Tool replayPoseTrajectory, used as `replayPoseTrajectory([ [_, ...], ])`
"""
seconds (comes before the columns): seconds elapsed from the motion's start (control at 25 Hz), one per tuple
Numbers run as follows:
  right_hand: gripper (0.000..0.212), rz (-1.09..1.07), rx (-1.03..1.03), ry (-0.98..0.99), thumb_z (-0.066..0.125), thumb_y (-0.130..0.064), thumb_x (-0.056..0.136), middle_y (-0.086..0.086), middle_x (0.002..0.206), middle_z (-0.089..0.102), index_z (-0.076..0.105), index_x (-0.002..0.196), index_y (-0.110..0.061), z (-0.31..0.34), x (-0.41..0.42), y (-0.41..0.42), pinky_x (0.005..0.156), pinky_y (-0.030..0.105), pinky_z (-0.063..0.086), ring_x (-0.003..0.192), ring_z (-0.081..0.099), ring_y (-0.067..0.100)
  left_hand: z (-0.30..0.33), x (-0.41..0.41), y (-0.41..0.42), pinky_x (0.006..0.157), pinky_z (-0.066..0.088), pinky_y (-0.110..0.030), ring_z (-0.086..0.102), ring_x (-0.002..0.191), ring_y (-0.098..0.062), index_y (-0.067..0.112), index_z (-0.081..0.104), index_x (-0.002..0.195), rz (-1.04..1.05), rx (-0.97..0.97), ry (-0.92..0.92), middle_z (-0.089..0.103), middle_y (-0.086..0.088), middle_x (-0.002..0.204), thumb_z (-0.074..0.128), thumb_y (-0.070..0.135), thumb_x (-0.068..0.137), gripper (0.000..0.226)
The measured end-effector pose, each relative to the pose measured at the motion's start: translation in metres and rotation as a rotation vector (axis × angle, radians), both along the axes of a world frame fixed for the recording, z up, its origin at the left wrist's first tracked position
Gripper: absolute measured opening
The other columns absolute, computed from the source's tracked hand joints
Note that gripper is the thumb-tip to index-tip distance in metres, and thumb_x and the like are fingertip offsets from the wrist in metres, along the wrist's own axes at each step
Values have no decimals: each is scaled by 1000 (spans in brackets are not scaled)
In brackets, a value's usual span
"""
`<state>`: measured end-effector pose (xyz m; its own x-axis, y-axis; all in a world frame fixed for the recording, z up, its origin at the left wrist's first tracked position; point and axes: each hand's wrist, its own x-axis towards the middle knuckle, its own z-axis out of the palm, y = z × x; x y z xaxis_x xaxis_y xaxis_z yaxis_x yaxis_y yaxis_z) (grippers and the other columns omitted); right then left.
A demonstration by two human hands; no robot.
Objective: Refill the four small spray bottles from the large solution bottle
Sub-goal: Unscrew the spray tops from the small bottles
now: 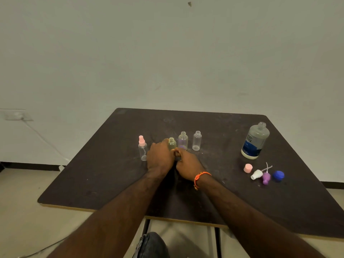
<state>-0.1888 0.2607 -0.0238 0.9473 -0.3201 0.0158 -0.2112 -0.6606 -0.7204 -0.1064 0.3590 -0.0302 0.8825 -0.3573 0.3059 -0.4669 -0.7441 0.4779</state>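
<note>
Both hands are meeting at the small open-necked yellowish plastic bottle (172, 143), the left hand (160, 156) gripping its light, tippable body (best held low), the right hand (188, 165) curled, contents hidden.

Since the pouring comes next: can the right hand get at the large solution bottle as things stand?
Probably yes. The large solution bottle stands uncapped to the right, bare table between it and the right hand, though that hand seems to pinch something.

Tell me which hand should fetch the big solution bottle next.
Right, probably. The solution bottle stands open on the table's right side, nearer the right hand. The left hand holds the yellowish small bottle.
</note>
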Motion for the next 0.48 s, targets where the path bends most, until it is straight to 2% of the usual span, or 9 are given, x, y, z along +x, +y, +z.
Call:
replayPoseTrajectory([
  [0.2,56,-2,58,-7,44,4,77,0,115,69,60,120,-28,-2,18,-3,87,28,47,107,63,21,-4,20,-11,72,56,-41,69,79,-25,24,63,89,39,-1,-22,73,0,83,54,33,97,15],
  [0.32,56,2,70,-13,43,6,76,0,113,70,60,119,-26,1,22,-4,89,29,48,105,62,20,-4,26,-13,73,57,-41,70,81,-26,23,63,92,28,5,-29,73,-1,85,55,32,98,13],
  [0.4,55,14,74,-3,42,5,74,0,109,70,61,115,-27,2,21,-5,89,33,51,103,64,21,1,23,-13,77,57,-42,71,90,-28,18,65,107,31,3,-17,75,-4,95,58,30,100,15],
  [0.48,52,2,56,2,44,2,75,1,108,71,62,113,-29,4,16,-6,88,35,53,102,65,22,7,16,-12,88,57,-41,71,106,-29,12,62,131,69,1,-3,75,-9,112,67,28,98,36],
])
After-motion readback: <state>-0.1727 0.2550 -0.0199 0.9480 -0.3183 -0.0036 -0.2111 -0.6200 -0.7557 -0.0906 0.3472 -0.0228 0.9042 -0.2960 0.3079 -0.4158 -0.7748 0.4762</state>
